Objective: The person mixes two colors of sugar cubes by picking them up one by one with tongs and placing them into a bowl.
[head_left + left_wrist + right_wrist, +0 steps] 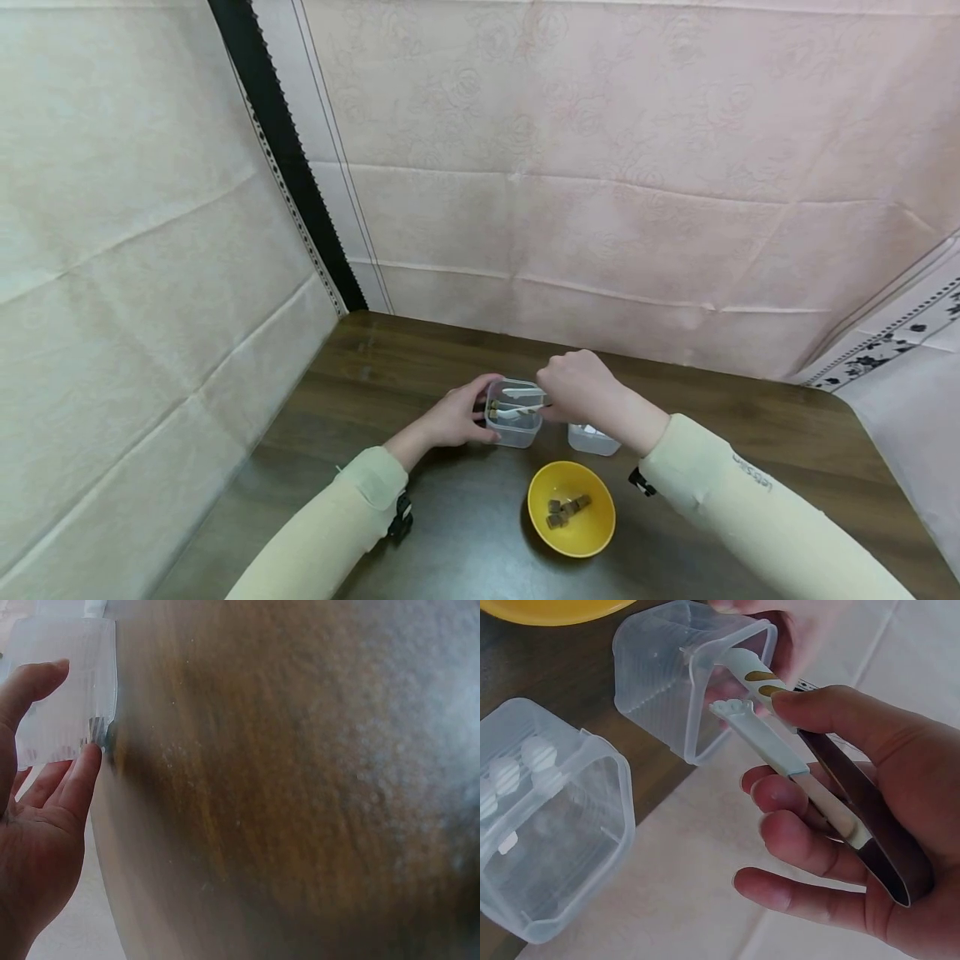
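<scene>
Tongs in right hand, tips in container, left hand steadying.

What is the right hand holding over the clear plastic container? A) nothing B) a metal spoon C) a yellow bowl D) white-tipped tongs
D: the right hand pinches white-tipped metal tongs, their tips reaching into the clear square plastic container that the left hand steadies; the round yellow bowl sits apart on the dark wooden table.
</scene>
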`<state>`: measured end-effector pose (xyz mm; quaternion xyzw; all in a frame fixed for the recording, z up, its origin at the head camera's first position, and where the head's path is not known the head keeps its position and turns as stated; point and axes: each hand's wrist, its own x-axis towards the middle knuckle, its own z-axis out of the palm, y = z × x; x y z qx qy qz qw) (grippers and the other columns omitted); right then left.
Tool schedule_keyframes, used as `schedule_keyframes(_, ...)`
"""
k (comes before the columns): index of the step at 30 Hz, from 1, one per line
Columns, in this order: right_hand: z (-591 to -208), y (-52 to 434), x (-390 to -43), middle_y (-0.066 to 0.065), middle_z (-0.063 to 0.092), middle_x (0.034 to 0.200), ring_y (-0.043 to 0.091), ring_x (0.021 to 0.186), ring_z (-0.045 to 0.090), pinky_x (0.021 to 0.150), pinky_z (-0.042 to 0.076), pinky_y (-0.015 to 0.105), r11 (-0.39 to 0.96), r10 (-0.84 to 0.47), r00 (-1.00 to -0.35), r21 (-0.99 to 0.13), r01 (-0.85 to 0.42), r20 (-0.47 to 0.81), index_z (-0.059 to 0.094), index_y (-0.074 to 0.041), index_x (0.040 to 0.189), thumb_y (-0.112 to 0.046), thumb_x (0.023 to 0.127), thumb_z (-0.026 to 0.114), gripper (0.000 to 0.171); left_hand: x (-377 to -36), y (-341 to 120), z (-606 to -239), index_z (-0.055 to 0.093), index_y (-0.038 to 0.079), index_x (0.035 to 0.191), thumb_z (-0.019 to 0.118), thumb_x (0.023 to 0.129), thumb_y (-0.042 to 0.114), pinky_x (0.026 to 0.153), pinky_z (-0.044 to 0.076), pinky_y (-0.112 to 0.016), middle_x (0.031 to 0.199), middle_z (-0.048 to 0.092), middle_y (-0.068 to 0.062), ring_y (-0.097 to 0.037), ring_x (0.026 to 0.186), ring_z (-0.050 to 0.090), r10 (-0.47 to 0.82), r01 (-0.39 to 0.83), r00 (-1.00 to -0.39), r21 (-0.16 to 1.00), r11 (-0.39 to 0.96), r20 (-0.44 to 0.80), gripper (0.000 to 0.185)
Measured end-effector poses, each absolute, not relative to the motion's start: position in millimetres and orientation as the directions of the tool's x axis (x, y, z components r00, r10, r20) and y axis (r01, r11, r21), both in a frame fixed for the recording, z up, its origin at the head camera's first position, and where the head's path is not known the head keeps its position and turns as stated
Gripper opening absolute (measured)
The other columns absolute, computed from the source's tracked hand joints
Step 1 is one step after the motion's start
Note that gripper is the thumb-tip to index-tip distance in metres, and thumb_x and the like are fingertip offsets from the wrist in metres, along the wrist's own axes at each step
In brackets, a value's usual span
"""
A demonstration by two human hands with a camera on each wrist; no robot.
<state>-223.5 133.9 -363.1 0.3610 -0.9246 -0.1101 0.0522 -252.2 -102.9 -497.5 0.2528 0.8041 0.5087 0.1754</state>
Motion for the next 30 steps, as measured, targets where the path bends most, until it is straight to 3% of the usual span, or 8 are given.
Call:
schedule_keyframes(5, -370, 128, -229, -0.008, 0.040, 0.053, 0.009, 0.049, 0.035, 0.042, 0.039, 0.024, 0.703, -0.688, -0.726, 0.270, -0.658, 0.020, 0.067, -0.016, 0.067, -0.046, 0.082, 0.091, 0.042, -253, -103, -498, 0.039, 0.016, 0.160, 0.086, 0.087, 0.000, 0.111, 0.054, -0.045, 0.155, 0.052, -0.012, -0.031, 0.142, 0.055, 0.587, 0.233, -0.809, 0.904, 0.358, -0.024, 0.089)
schedule_keyframes(16, -379, 115, -238, -0.005, 0.051, 0.057, 0.012, 0.050, 0.042, 0.047, 0.046, 0.025, 0.720, -0.643, -0.762, 0.280, -0.635, -0.076, 0.078, -0.012, 0.083, -0.050, 0.085, 0.089, 0.040, -254, -102, -499, 0.039, 0.017, 0.161, 0.087, 0.087, 0.001, 0.110, 0.054, -0.043, 0.153, 0.054, -0.012, -0.029, 0.140, 0.056, 0.586, 0.243, -0.810, 0.891, 0.384, -0.032, 0.090)
schedule_keyframes(30, -382, 103, -244, -0.001, 0.060, 0.063, 0.014, 0.053, 0.048, 0.050, 0.051, 0.026, 0.745, -0.601, -0.786, 0.257, -0.616, -0.145, 0.080, -0.010, 0.086, -0.043, 0.085, 0.089, 0.035, -254, -103, -499, 0.039, 0.018, 0.161, 0.087, 0.087, 0.001, 0.110, 0.054, -0.045, 0.154, 0.053, -0.013, -0.031, 0.140, 0.056, 0.580, 0.234, -0.814, 0.895, 0.381, -0.034, 0.089)
